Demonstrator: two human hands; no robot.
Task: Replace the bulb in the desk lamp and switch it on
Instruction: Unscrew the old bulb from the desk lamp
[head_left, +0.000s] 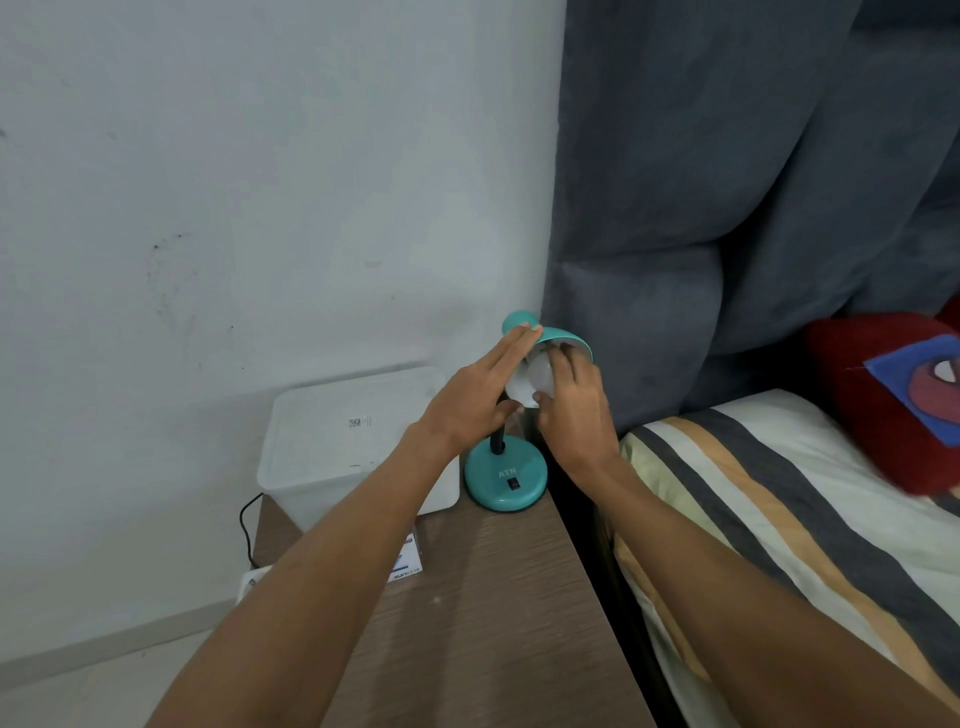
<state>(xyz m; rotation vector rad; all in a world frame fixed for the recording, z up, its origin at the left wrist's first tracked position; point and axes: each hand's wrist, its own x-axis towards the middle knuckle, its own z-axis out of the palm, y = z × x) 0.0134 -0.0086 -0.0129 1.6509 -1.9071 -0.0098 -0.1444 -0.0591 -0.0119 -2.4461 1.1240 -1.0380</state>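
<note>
Right hand (574, 415) grip: fingers curled round the smooth white rounded bulb (537, 375), thumb tip under it, fingertips blurred up inside the shade opening. Bulb sits in the mouth of the glossy teal cone-shaped lamp shade (558, 336), between the two hands, only partly visible. Whether it is seated in the socket cannot be told.

Left hand (475, 395) grip: fingers straight and pressed together, laid flat along the left outer side of the shade, fingertips touching its top edge; thumb tucked below, near the neck. It braces the shade rather than pinching anything.

Below the hands, a thin black bent neck (497, 442) runs down into the round teal lamp base (506, 475), glossy, with pale lettering and a small black rocker switch (514, 484) on top. Switch position unreadable.

Base stands at the back right corner of the brown wood-grain worktop (498, 613), matte, straight-edged. Just left of the base, a translucent white rectangular plastic box with lid (343, 441), frosted, with a small code sticker. A small white printed card (408, 561) lies on the worktop, partly under the left forearm. A black cable (247, 525) hangs off the worktop's left edge.

Behind: plain pale wall (234, 182) with scuffs. Right: grey padded fabric headboard (753, 182), soft folds. Bed with striped sheet (779, 519), cream, grey and tan, beside the worktop; a red plush cushion (883, 405) on it.
</note>
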